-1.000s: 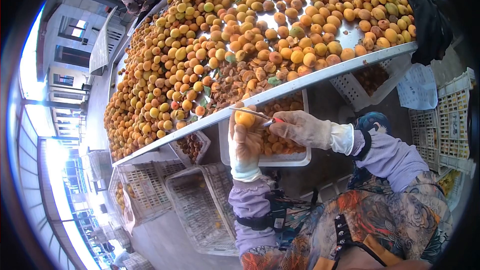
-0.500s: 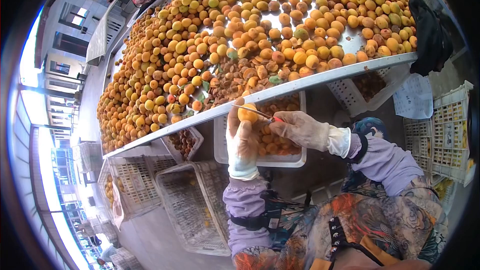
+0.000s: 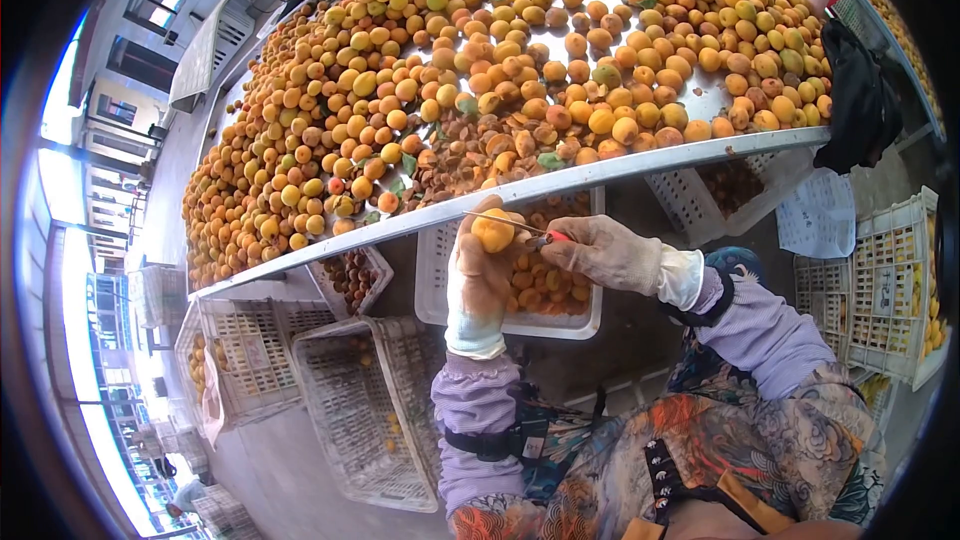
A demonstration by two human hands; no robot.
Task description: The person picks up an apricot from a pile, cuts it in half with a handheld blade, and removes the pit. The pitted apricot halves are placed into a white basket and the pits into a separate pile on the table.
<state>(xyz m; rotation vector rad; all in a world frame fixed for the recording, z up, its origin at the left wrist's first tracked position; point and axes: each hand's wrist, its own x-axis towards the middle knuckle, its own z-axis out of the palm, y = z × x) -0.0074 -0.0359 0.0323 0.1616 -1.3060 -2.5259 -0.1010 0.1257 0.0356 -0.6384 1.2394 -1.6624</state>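
Left hand (image 3: 482, 275): we see fingers grasping an apricot (image 3: 492, 231).
Right hand (image 3: 608, 256): fingers clenched round a red-handled knife (image 3: 557, 236), blade at the apricot.
Tabletop (image 3: 700, 153), far: heaped whole apricots (image 3: 364, 85).

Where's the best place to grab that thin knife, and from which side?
Probably its red handle, from the person's right: the thin knife blade points left across the orange fruit in the left hand, leaving the handle end, where the right hand grips, away from the edge.
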